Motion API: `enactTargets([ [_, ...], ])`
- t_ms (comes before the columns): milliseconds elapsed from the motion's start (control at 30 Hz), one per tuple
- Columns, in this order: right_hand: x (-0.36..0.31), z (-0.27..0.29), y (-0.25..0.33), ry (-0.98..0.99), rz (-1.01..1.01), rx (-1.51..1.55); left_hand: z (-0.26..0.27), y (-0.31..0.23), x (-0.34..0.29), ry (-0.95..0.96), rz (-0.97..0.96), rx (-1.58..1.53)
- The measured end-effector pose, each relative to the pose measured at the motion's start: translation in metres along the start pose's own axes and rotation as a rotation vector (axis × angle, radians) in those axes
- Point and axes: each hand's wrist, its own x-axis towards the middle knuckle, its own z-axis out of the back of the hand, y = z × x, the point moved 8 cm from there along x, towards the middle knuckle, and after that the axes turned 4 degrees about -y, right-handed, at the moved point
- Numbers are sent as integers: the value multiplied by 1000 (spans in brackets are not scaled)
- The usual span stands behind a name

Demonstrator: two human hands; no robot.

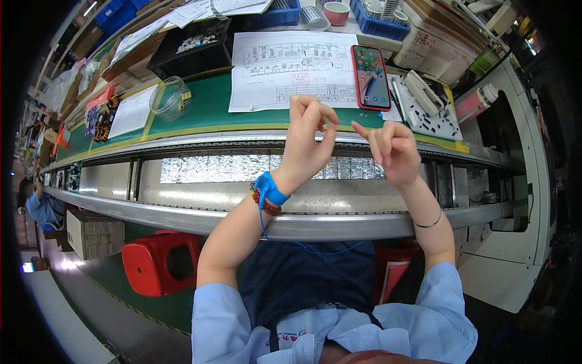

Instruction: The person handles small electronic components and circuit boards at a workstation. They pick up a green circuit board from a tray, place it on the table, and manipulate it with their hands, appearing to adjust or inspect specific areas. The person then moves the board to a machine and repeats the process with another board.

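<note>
Printed layout drawing [293, 70] lies flat on the green surface [206, 108], just beyond the left hand [308, 142]. This hand and the right hand [395, 150] are apart, both partly curled; whether either pinches something tiny, one cannot tell. The step seems fine fingertip work above the conveyor [339, 225]; the next move probably calls for a light, steady pinch.

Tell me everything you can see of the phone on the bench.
The phone is a slim rectangle with rounded corners, in a glossy red case or frame. It lies face up, slightly slanted, on the green bench, at the right edge of the printed sheet. Its screen is lit, showing small colourful icons. The right hand is nearby, not touching it.
</note>
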Motion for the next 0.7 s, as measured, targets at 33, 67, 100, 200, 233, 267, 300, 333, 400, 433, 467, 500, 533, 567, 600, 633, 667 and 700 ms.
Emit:
enactTargets([
  [33,5,1,3,-171,-27,83,0,1,0,9,19,18],
  [67,8,2,2,-312,-63,152,0,3,0,18,39,37],
  [100,10,2,4,-458,-87,218,1,1,1,29,10,66],
  [200,4,6,0,-688,-173,322,-1,-3,1,37,-58,111],
  [233,3,8,0,-687,-174,325,-2,-4,1,36,-82,102],
  [267,2,9,0,-686,-175,329,-4,-6,2,35,-106,94],
  [300,2,9,0,-668,-170,343,-5,-5,1,45,-94,68],
  [333,3,8,0,-651,-164,358,-6,-6,1,55,-83,43],
  [400,4,7,0,-633,-162,368,-7,-6,0,72,-73,18],
  [433,4,6,1,-634,-165,364,-8,-6,0,79,-74,19],
  [467,4,6,1,-634,-169,360,-9,-6,-1,85,-76,19],
  [500,4,6,1,-638,-170,358,-9,-6,-1,92,-70,12],
  [533,4,5,0,-642,-171,355,-10,-5,-2,99,-64,5],
  [567,4,5,0,-646,-172,352,-10,-4,-3,106,-58,-2],
  [600,4,5,0,-639,-173,351,-11,-2,-3,110,-42,-22],
  [633,5,5,0,-632,-174,350,-12,-1,-4,114,-27,-42],
  [667,5,4,-1,-626,-175,348,-13,0,-4,118,-11,-61],
  [700,5,4,-1,-624,-176,350,-14,3,-5,115,34,-139],
])
